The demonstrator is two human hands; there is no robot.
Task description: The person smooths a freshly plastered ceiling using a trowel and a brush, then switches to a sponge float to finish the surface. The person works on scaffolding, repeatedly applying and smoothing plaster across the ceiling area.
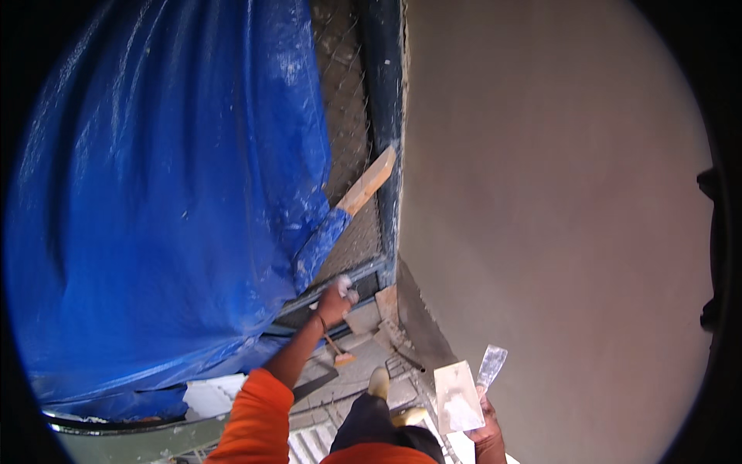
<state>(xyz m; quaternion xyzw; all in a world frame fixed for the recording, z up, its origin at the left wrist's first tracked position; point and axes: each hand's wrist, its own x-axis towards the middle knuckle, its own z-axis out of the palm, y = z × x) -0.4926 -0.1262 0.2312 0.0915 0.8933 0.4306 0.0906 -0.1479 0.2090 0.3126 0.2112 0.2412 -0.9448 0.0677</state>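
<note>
My left hand (334, 304) reaches forward beside the lower rail of a dark metal frame (381, 100). Its fingers are curled and whitish; I cannot make out what, if anything, is in them. A small brush (342, 357) with a thin handle shows below that wrist; whether it hangs or lies there is unclear. Low on the right, my right hand (487, 429) is closed round a putty knife (491, 365) with a smeared metal blade. The same hand supports a pale rectangular plate (452, 384) that carries a lump of white paste (462, 414).
A blue tarp (170, 193) covers the left side, with a wooden strip (369, 182) sticking out of it across wire mesh (340, 77). To the right stands a smooth grey-brown wall (549, 193). Slabs and debris (379, 329) lie on the floor by my shoes (379, 383).
</note>
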